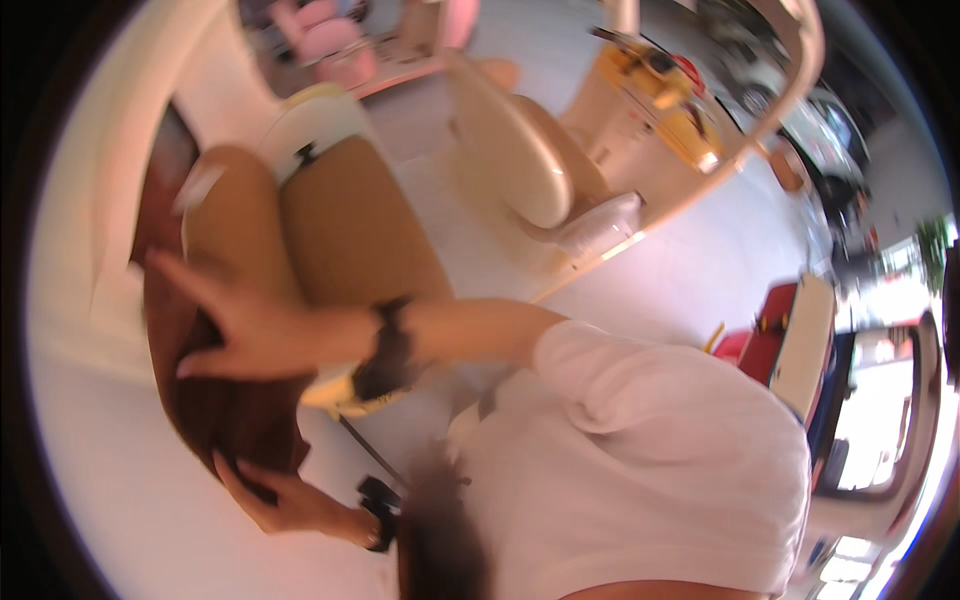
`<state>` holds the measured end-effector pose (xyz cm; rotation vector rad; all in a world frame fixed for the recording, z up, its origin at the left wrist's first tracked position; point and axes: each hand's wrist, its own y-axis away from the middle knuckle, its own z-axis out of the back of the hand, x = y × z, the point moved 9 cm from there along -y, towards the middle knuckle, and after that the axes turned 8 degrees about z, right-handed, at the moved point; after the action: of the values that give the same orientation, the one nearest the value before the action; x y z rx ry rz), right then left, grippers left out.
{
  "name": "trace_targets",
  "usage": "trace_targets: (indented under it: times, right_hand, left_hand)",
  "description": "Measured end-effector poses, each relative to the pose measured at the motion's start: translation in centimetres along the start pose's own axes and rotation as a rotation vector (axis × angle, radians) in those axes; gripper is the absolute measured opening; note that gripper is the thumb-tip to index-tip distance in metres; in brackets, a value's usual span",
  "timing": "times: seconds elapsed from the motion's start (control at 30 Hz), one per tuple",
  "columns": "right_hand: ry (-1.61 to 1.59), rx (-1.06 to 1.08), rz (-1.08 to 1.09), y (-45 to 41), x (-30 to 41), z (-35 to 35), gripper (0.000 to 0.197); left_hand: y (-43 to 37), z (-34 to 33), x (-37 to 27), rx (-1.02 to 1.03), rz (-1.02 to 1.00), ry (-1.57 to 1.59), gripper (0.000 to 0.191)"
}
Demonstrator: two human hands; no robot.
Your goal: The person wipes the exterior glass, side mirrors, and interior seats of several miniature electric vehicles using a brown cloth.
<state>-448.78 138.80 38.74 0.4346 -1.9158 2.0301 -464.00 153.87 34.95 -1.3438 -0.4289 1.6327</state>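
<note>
My right hand (255, 330) is spread over a dark brown panel (247, 416), its thumb and fingers apart; a dark band circles the wrist. Lower in the view, my left hand (292, 502) touches the panel's lower edge with its fingertips; blur hides whether it grips. A black watch is on that wrist. The panel lies against a pale cream curved body (82, 330). Beside my right hand are tan seat cushions (345, 225), with a small black fitting (306, 154) near their far end.
A yellow object (345, 394) lies under my right forearm. Beyond the cushions stand a cream seat (510, 142) and a curved rail (675, 214). Pink seats (330, 41) are at the top, parked vehicles (810, 127) at upper right, and a red and cream seat (795, 345) at right.
</note>
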Motion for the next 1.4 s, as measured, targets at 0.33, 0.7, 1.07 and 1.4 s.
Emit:
trace_targets:
  times: [0.33, 0.7, 1.07, 1.4]
  right_hand:
    - [0.013, 0.303, -0.590, 21.5, -8.3, 0.3, 0.067]
    - [0.121, 0.318, -0.698, 35.1, -5.2, 16.7, 0.049]
    - [0.836, 0.040, -0.635, 44.1, 4.8, 54.0, 0.022]
    - [1.070, -0.922, -0.769, 45.7, 22.6, 69.8, 0.031]
  left_hand:
    - [15.3, -10.4, 8.2, 0.813, 0.031, -0.169, 0.035]
    - [26.4, -14.2, -3.2, 1.143, -0.286, -0.009, 0.027]
    - [34.6, -20.6, -25.9, 1.293, -0.415, 0.237, 0.026]
    - [39.1, -20.9, -49.0, 1.396, -0.853, 0.634, 0.043]
